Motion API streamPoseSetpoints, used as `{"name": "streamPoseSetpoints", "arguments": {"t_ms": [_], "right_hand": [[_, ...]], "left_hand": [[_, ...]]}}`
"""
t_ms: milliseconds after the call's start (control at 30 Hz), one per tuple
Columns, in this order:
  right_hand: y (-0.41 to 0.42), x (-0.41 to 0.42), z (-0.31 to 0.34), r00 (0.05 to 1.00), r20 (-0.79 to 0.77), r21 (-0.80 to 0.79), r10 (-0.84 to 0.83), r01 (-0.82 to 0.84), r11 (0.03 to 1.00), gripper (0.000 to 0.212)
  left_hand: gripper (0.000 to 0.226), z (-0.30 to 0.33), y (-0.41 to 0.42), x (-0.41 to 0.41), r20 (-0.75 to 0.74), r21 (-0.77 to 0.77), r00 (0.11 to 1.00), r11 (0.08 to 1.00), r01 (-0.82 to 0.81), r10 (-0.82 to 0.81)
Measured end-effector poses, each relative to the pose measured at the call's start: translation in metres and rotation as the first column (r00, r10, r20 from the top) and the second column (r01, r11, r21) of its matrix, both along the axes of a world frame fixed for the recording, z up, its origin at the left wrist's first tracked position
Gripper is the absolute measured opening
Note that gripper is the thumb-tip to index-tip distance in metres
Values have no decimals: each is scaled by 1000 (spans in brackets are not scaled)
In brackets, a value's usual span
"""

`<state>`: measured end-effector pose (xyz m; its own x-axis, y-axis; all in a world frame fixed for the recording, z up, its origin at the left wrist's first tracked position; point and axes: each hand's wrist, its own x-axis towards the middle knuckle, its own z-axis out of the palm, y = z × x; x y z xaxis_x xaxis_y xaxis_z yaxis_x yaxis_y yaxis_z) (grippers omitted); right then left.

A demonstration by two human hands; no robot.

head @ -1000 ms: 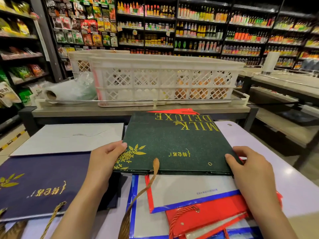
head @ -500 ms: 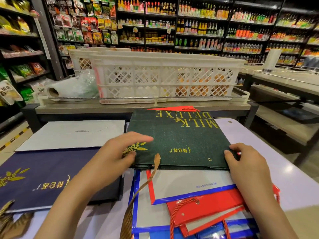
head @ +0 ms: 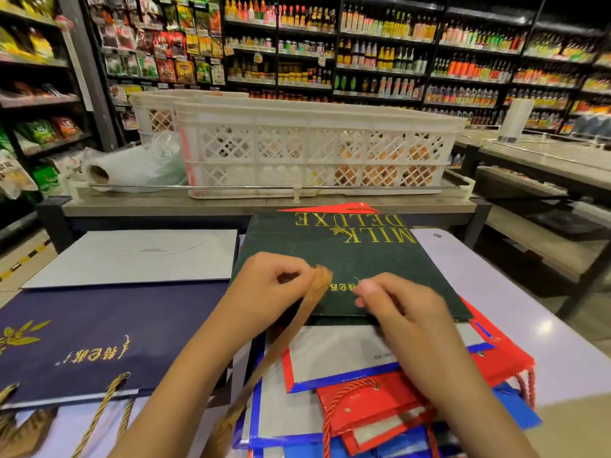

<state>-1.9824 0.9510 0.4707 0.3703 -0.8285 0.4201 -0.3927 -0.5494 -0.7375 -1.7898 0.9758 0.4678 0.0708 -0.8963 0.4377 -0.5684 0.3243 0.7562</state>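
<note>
Gift bags are sorted at a supermarket counter point(head: 535, 328). My green "MILK DELUXE" paper bag point(head: 363, 256) lies flat on the near side of the white lattice crate point(head: 314, 150), on top of a fanned pile of red, white and blue bags point(head: 344, 355). My left hand point(head: 271, 292) pinches the bag's brown handle point(head: 319, 285) between thumb and fingertips and lifts it over the bag's face. The rest of the handle trails toward me across the pile. My right hand point(head: 403, 312) hovers just beside it with fingers curled, too blurred for me to tell whether its grip holds anything.

By my reading, the laying-flat is done. The handle is yet to be tucked away, and the pile beneath looks unsquared. A navy bag point(head: 115, 332) and a grey one point(head: 139, 256) already lie flat to the left, also on the crate's near side.

Half a second earlier, my hands sat at the bag's two near corners, the left spread over the gold leaf mark, and the handle lay loose on the pile. Both have since moved to the middle, and the left has taken up the handle.
</note>
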Motion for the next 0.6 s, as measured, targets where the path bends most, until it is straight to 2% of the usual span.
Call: {"name": "streamPoseSetpoints", "arguments": {"t_ms": [67,133,233,300,367,467,533,600], "right_hand": [[8,16,-2,1000,-30,21,2,-2,1000,46],[13,30,-3,995,-85,22,-57,59,998,50],[15,43,-8,965,-217,18,-149,156,988,70],[14,48,-12,947,-277,30,-163,178,984,68],[11,49,-14,952,-274,83,-137,166,983,55],[6,48,-18,975,-193,130,-114,141,982,41],[6,45,-18,997,-7,219,-82,81,972,37],[8,39,-10,975,209,300,-77,11,954,25]], "left_hand": [[62,1,-9,-1,-32,14,999,999,-37,37],[64,0,-13,-2,-52,12,996,998,-68,69],[63,-7,-18,-4,-41,34,990,991,-130,131],[61,-12,-20,-4,-74,36,983,986,-166,168],[56,-14,-20,-4,-130,34,977,985,-168,171],[45,-16,-16,-6,-175,18,973,989,-146,147],[47,-16,-14,-8,-238,11,961,990,-143,141],[44,-18,-13,-8,-325,16,937,991,-131,129]]}}
